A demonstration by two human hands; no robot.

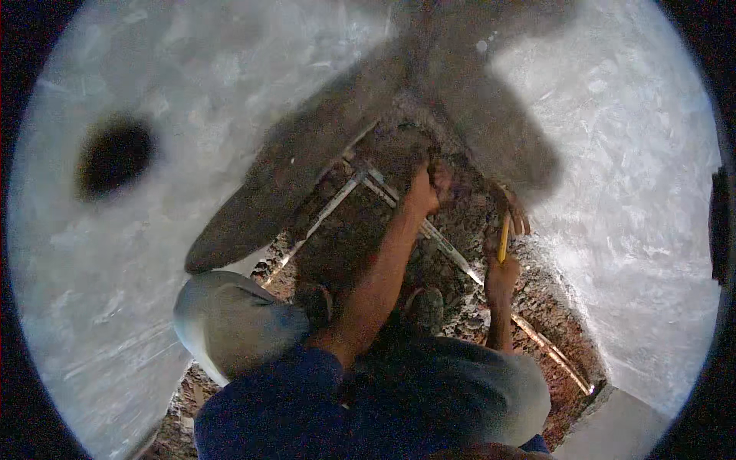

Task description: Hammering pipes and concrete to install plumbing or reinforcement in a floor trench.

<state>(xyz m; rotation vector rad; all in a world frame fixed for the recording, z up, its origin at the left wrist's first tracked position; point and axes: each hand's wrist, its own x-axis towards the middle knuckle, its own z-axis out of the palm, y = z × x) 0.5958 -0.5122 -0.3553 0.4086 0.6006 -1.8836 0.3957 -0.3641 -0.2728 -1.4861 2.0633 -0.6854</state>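
Observation:
In the corner, my left hand (429,188) reaches down toward dark, rough soil (399,142). Its fingers are curled closed, and whatever may be in them is hidden by blur and shade. Farther right and nearer me, my right hand (502,277) is wrapped round the yellow handle (504,238) of a hand tool, which points up and away from me. The tool's head is too dim to tell its kind; a brownish, pronged shape (519,213) shows beside the handle, close to the right wall. My left forearm passes over a pale narrow pipe or bar (445,244).
Two grey plastered walls (613,153) meet at the far corner, with broad shadows on them. Another pale bar (314,222) slants down left from the first. My knees (238,326) and shoes (424,308) flank the dug ground. Reddish rubble (556,322) lies at right.

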